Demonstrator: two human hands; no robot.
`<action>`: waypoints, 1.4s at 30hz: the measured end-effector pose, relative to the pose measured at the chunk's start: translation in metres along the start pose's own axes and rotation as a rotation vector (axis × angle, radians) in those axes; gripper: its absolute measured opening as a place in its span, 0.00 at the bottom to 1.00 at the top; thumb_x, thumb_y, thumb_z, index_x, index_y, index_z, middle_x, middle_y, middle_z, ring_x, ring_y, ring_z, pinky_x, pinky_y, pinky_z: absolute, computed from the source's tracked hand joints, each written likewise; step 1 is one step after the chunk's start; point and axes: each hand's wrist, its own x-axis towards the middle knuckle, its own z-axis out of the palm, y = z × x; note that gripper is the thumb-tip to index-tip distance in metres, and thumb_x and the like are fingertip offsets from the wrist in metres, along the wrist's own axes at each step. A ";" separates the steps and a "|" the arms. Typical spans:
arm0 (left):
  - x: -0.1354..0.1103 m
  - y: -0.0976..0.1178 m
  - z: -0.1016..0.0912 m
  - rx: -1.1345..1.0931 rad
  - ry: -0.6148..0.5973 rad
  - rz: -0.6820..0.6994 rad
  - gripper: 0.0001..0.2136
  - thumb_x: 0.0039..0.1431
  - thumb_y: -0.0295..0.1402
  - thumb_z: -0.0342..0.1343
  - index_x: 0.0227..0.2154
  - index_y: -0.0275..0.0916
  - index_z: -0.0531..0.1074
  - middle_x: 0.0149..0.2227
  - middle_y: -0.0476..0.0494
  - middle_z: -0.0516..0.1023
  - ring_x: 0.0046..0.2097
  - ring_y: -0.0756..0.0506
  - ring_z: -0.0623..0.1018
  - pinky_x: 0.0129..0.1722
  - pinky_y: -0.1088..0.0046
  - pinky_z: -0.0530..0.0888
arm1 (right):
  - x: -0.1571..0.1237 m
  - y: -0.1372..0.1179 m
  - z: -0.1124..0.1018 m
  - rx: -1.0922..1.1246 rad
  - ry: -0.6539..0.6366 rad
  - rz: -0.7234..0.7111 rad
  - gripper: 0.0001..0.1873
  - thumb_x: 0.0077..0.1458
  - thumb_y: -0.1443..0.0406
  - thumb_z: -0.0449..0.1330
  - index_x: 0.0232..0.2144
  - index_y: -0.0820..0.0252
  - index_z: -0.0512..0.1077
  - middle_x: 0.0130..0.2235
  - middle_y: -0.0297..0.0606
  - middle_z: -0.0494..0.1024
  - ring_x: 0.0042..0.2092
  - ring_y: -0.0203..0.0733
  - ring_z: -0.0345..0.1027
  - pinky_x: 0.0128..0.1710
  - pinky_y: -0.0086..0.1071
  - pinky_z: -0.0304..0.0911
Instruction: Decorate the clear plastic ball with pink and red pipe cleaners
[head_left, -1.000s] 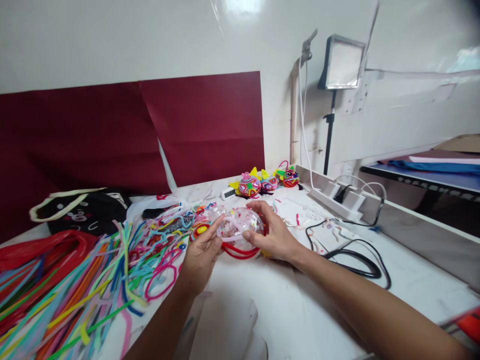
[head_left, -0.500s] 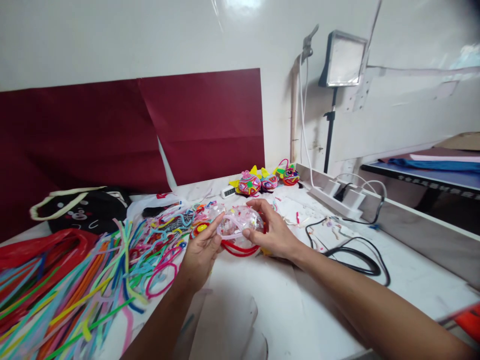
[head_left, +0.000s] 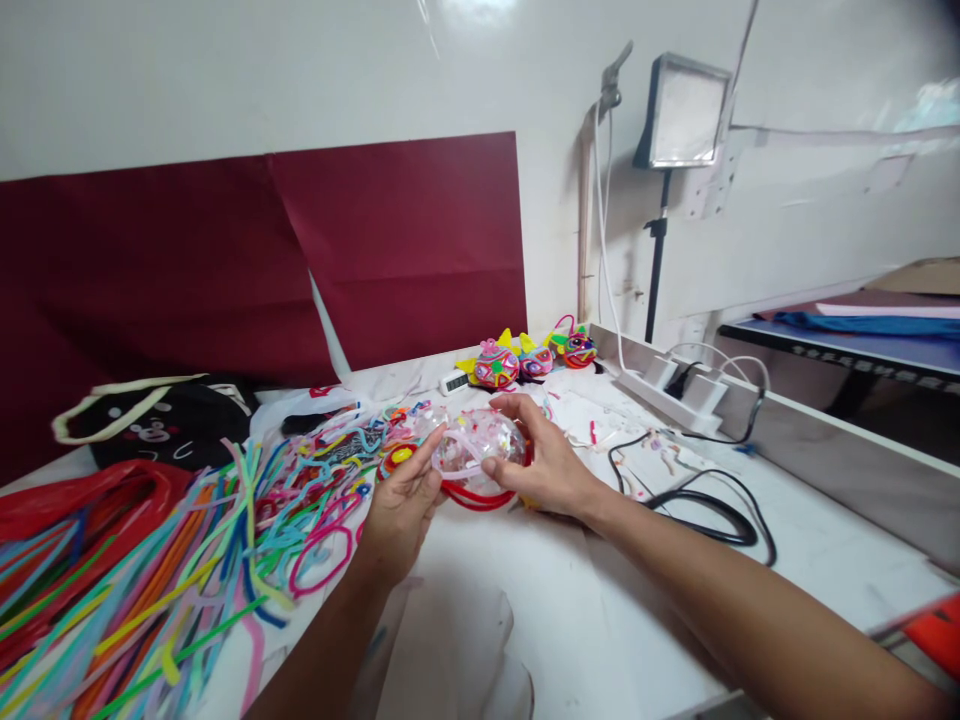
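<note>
The left hand [head_left: 401, 505] and right hand [head_left: 544, 462] together gripped a clear plastic ball [head_left: 480, 447] wrapped in a pink pipe cleaner [head_left: 466, 450] — held just above the white table [head_left: 600, 620]; loose pipe cleaners [head_left: 150, 570] sprawled leftward; three decorated balls [head_left: 525, 360] sat beyond.

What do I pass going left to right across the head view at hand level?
Pipe cleaner pile → left hand → clear ball → right hand → black cable.
</note>
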 end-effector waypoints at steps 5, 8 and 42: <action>0.001 -0.001 0.000 0.008 -0.006 0.012 0.24 0.53 0.33 0.64 0.55 0.46 0.71 0.56 0.43 0.74 0.57 0.43 0.73 0.52 0.75 0.72 | -0.001 0.001 0.001 0.007 -0.001 0.000 0.31 0.43 0.61 0.64 0.51 0.58 0.61 0.50 0.43 0.70 0.49 0.48 0.65 0.49 0.40 0.62; 0.000 0.000 0.001 0.013 -0.007 0.011 0.25 0.53 0.34 0.64 0.55 0.45 0.70 0.55 0.42 0.75 0.57 0.42 0.72 0.53 0.72 0.72 | -0.001 0.000 0.001 0.011 -0.001 0.006 0.31 0.43 0.61 0.64 0.51 0.58 0.61 0.50 0.42 0.70 0.49 0.47 0.65 0.49 0.40 0.62; 0.000 0.003 0.005 0.022 0.002 -0.001 0.25 0.53 0.32 0.63 0.55 0.43 0.70 0.54 0.40 0.76 0.53 0.43 0.76 0.51 0.70 0.73 | 0.000 -0.002 -0.002 0.057 -0.078 0.076 0.28 0.46 0.61 0.64 0.50 0.56 0.61 0.45 0.39 0.71 0.46 0.45 0.65 0.46 0.38 0.62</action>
